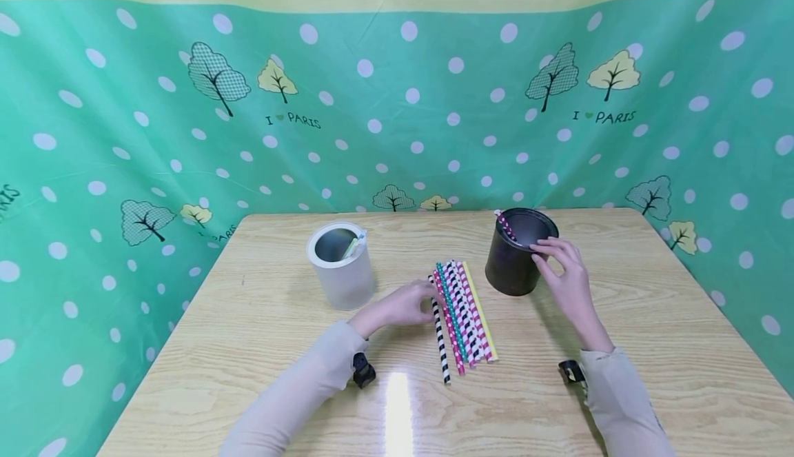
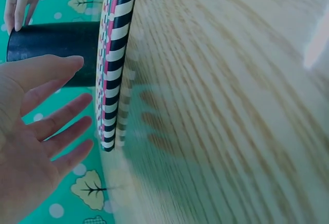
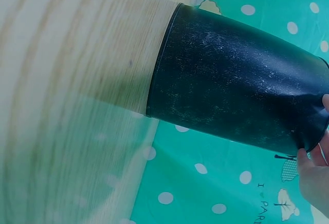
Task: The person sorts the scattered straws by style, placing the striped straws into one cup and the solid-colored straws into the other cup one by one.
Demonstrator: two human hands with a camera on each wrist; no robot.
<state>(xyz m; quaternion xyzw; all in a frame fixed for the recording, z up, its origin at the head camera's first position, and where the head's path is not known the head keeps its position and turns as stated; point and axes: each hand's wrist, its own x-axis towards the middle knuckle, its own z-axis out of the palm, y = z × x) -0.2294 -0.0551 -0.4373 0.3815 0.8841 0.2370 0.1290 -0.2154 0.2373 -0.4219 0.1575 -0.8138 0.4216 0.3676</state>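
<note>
Several patterned paper straws (image 1: 462, 319) lie side by side on the table. The leftmost is a black-and-white striped straw (image 1: 442, 347). My left hand (image 1: 412, 303) hovers at its upper part, fingers spread and slightly bent; the left wrist view shows nothing in the palm. At the right stands a black cup (image 1: 511, 267), upright, with a dark purple dotted straw (image 1: 505, 225) leaning inside it. My right hand (image 1: 566, 274) holds this cup's near right rim, thumb low on the outside and fingers over the edge. The right wrist view shows only part of that hand.
A white cup (image 1: 344, 281) stands upright left of the straws, with a pale straw (image 1: 351, 248) leaning in it. The wooden table (image 1: 248, 347) ends at a green dotted cloth (image 1: 384, 133) behind and at both sides.
</note>
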